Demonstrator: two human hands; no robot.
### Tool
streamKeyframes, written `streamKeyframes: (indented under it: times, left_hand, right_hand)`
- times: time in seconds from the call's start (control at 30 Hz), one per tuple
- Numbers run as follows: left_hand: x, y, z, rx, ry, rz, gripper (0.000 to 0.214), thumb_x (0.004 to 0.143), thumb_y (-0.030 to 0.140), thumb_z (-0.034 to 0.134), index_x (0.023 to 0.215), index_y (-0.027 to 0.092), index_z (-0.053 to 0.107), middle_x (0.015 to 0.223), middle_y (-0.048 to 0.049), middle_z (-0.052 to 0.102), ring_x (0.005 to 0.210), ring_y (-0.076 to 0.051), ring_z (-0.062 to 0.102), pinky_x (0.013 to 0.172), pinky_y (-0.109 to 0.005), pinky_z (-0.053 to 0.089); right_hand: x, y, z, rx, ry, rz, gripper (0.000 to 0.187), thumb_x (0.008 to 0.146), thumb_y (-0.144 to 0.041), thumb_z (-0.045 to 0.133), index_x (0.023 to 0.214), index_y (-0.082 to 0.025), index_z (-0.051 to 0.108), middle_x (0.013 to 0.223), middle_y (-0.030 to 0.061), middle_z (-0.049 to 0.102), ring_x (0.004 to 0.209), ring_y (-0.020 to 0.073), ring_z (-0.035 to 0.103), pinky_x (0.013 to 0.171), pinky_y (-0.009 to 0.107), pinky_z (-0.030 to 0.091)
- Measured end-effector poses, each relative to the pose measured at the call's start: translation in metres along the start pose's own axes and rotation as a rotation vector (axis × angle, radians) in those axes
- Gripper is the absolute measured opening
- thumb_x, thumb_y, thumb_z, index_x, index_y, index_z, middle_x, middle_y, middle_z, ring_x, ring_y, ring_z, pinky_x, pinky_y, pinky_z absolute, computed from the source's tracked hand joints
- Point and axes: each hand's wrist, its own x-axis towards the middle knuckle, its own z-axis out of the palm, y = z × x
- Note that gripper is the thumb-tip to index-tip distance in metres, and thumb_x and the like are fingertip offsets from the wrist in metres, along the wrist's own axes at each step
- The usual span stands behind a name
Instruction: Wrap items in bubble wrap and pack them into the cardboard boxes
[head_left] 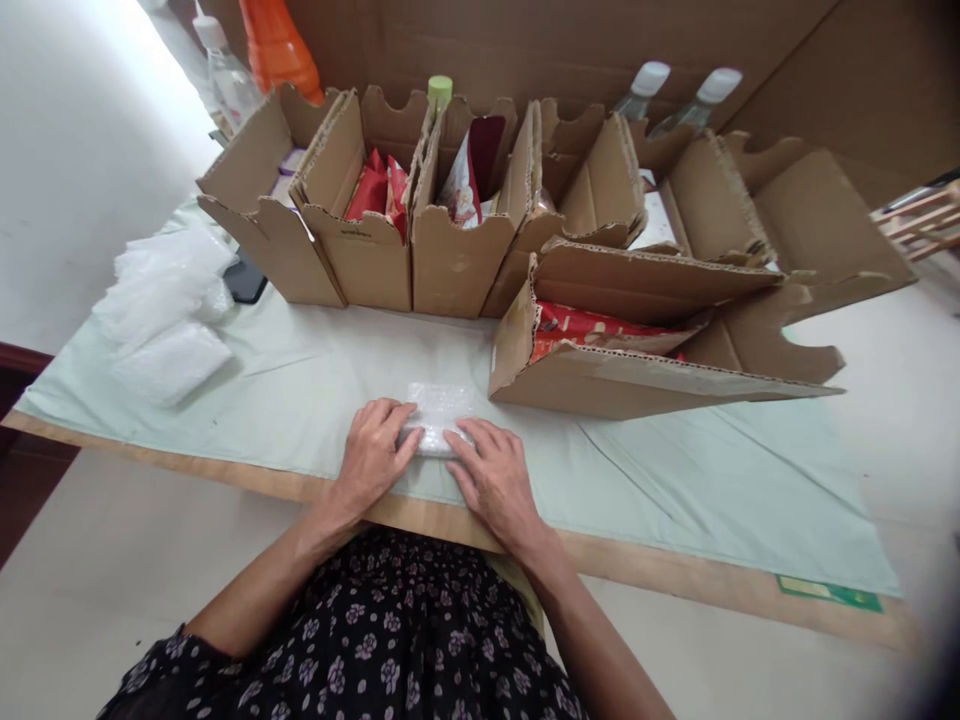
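A small folded piece of clear bubble wrap (437, 400) lies on the pale green cloth (315, 385) near the table's front edge. My left hand (375, 447) grips its left side, thumb along the near edge and fingers bent over the top. At its right side, my right hand (495, 472) holds the wrap in the same way, fingers curled onto it. Whether anything is wrapped inside cannot be made out.
A pile of bubble wrap pieces (169, 300) sits at the left, beside a dark flat object (246, 280). Several cardboard bins (457, 265) with packets stand in a row behind. Another cardboard bin (585, 385) with red packets lies crosswise at right. Bottles (232, 85) stand behind.
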Motion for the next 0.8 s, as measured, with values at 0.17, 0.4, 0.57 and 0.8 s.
streamKeyframes:
  times: [0.17, 0.4, 0.57, 0.8]
  left_hand:
    - [-0.026, 0.01, -0.015, -0.446, 0.072, -0.362, 0.045, 0.094, 0.037, 0.063, 0.135, 0.017, 0.059, 0.115, -0.0124, 0.072, 0.102, -0.023, 0.07, 0.088, -0.038, 0.059]
    - [-0.037, 0.037, -0.007, -1.013, -0.198, -0.465, 0.038, 0.09, 0.041, 0.066, 0.119, 0.016, 0.068, 0.113, -0.0118, 0.077, 0.106, -0.025, 0.073, 0.097, -0.039, 0.058]
    - [-0.025, 0.048, -0.015, -0.729, -0.257, -0.234, 0.017, 0.085, 0.021, 0.062, 0.1, 0.02, 0.07, 0.089, -0.0026, 0.072, 0.082, -0.018, 0.067, 0.075, -0.029, 0.054]
    - [-0.015, 0.068, -0.013, -0.532, -0.459, 0.113, 0.023, 0.084, 0.02, 0.065, 0.106, 0.023, 0.069, 0.091, -0.0026, 0.071, 0.081, -0.018, 0.067, 0.074, -0.03, 0.056]
  right_hand:
    - [0.006, 0.002, 0.002, 0.275, 0.064, 0.186, 0.025, 0.101, -0.025, 0.055, 0.119, -0.024, 0.073, 0.113, 0.0086, 0.077, 0.106, 0.0258, 0.068, 0.095, 0.043, 0.049]
    - [-0.015, -0.027, -0.01, 0.654, 0.025, 0.364, 0.023, 0.098, -0.035, 0.057, 0.111, -0.026, 0.074, 0.11, 0.0069, 0.075, 0.105, 0.0243, 0.068, 0.094, 0.04, 0.054]
    - [-0.029, -0.014, -0.041, 0.674, 0.059, 0.35, 0.064, 0.088, -0.046, 0.074, 0.145, -0.025, 0.055, 0.137, 0.0127, 0.062, 0.11, 0.0243, 0.066, 0.1, 0.039, 0.054]
    - [-0.028, 0.001, -0.088, 0.577, -0.17, 0.257, 0.012, 0.096, -0.032, 0.063, 0.1, -0.025, 0.072, 0.093, 0.0016, 0.076, 0.085, 0.0192, 0.068, 0.081, 0.032, 0.054]
